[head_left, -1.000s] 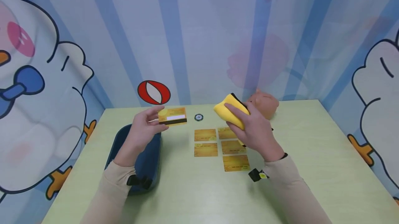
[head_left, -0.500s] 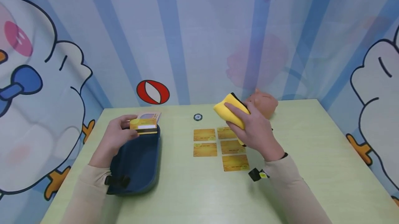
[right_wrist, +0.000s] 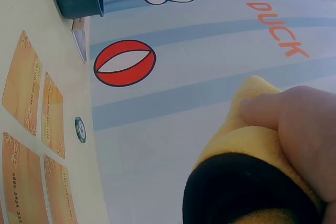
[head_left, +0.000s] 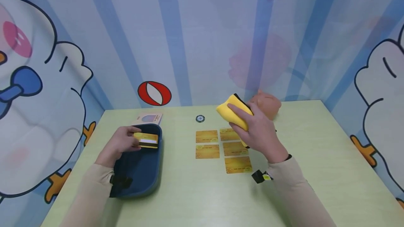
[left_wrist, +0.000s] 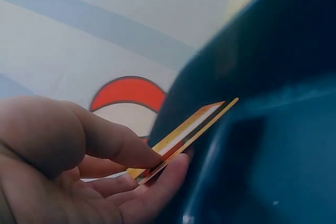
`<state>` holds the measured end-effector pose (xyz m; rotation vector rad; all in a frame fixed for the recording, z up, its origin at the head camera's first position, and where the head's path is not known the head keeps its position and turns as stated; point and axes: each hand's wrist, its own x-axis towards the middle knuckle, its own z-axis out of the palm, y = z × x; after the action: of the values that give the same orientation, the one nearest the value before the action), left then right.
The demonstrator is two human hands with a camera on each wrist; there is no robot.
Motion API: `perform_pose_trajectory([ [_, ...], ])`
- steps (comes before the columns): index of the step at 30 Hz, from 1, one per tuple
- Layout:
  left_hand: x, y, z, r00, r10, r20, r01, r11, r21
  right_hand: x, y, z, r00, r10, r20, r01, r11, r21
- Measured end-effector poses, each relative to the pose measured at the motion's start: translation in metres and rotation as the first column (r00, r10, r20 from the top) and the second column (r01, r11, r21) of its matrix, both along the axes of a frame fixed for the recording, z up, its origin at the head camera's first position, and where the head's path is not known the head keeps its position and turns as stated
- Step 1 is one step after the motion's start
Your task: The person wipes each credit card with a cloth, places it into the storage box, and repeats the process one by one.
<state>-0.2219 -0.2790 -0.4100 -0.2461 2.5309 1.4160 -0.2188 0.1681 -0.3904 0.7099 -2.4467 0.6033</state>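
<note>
My left hand [head_left: 121, 139] pinches a gold bank card [head_left: 147, 140] between thumb and fingers. The card's dark magnetic stripe and white signature strip face up, and it is over the far end of the dark blue bin [head_left: 135, 176]. In the left wrist view, the card [left_wrist: 189, 135] tilts beside the bin's inner wall [left_wrist: 220, 72]. My right hand [head_left: 260, 130] grips a bunched yellow cloth [head_left: 231, 113] with black edging, held above the table. More gold cards [head_left: 238, 165] lie in two columns below and left of it, one partly hidden by the cloth.
A dark poker chip [head_left: 200, 118] lies near the table's back edge. Behind the right hand sits a pink pig figure [head_left: 268, 104]. A pale printed box or booklet [head_left: 151, 118] is just beyond the bin. The printed cloth backdrop [head_left: 208, 44] rises behind the table.
My left hand has carried the gold card left, then down into the bin's outline, uncovering the pale booklet behind. My right hand has stayed in place with the yellow cloth.
</note>
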Motion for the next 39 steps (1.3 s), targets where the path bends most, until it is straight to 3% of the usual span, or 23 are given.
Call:
perform_pose_trajectory([
  [6,-0.005,0.009,-0.008,1.0,-0.011,0.028,0.011,1.0,0.02,0.0,0.0,-0.001,1.0,0.005,0.0,-0.005,1.0,0.0],
  [13,-0.011,0.018,-0.009,0.999,-0.009,0.05,0.008,1.0,0.018,-0.001,0.001,-0.001,1.0,0.013,-0.012,-0.013,1.0,-0.002],
  [23,-0.016,0.014,-0.016,0.997,-0.034,0.073,0.036,0.999,-0.029,-0.001,0.001,-0.002,1.0,0.011,0.001,-0.011,1.0,0.006],
  [39,-0.015,0.024,-0.006,0.993,-0.015,0.12,0.036,0.983,-0.18,0.0,0.001,-0.001,1.0,0.011,0.009,-0.011,1.0,0.011],
])
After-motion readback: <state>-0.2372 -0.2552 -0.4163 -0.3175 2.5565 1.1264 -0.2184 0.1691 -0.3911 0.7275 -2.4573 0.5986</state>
